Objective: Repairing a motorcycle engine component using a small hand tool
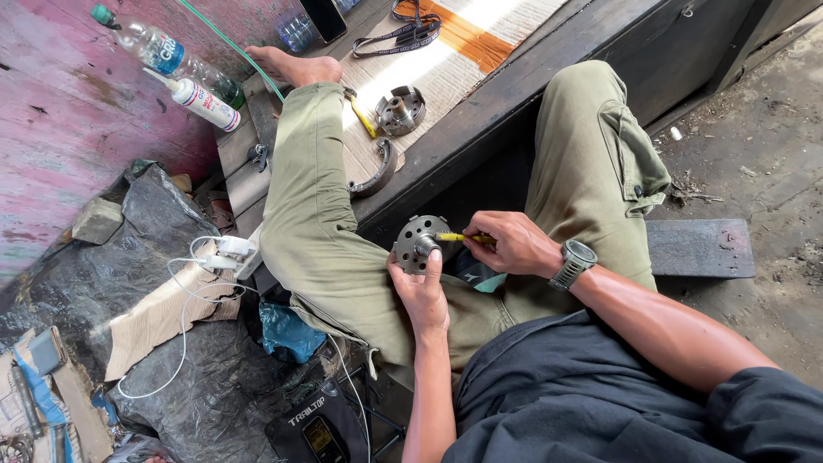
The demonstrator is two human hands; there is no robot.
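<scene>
The metal disc (417, 243) rests on the person's left thigh, held between the left hand (422, 291) below it and the right hand (512, 243) to its right. Beyond the disc, on the wooden surface (446, 77), lie a second metal hub (399, 111) and a curved brake shoe (377, 171) nearer the disc. Two bottles (184, 81) lie far left of the hub, and a phone charger (225, 254) lies left of the disc.

Left hand (422, 291) cups upward, thumb raised; right hand (513, 243) pinches, wrist bent inward.
</scene>
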